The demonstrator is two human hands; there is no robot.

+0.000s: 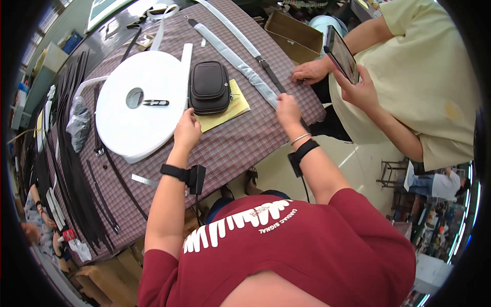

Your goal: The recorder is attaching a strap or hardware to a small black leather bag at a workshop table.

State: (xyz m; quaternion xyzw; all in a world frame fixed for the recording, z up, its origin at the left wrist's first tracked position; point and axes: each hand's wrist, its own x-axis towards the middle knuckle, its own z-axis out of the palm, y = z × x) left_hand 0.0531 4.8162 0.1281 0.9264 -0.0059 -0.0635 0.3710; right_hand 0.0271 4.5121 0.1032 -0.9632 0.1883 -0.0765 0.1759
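Note:
My right hand [290, 110] is closed round the near end of a strap wrapped in whitish plastic [235, 60]. A dark strap with a buckle [263, 64] runs beside it and passes by the same hand. My left hand [187, 132] has its fingers curled at the right edge of a big roll of white strip [117, 115]; what they pinch, if anything, is hidden. Just beyond those fingers sits a small dark brown zipped bag [209, 87], partly on a yellow paper pad [238, 102]. A small black-handled tool [156, 103] lies on the roll.
A checked cloth covers the table [240, 133]. Many long black straps [71, 153] lie at the left, near a crumpled plastic bag [78, 123] and a metal ruler [144, 180]. Another person [424, 77] at the right holds a phone [341, 53], beside an open cardboard box [294, 37].

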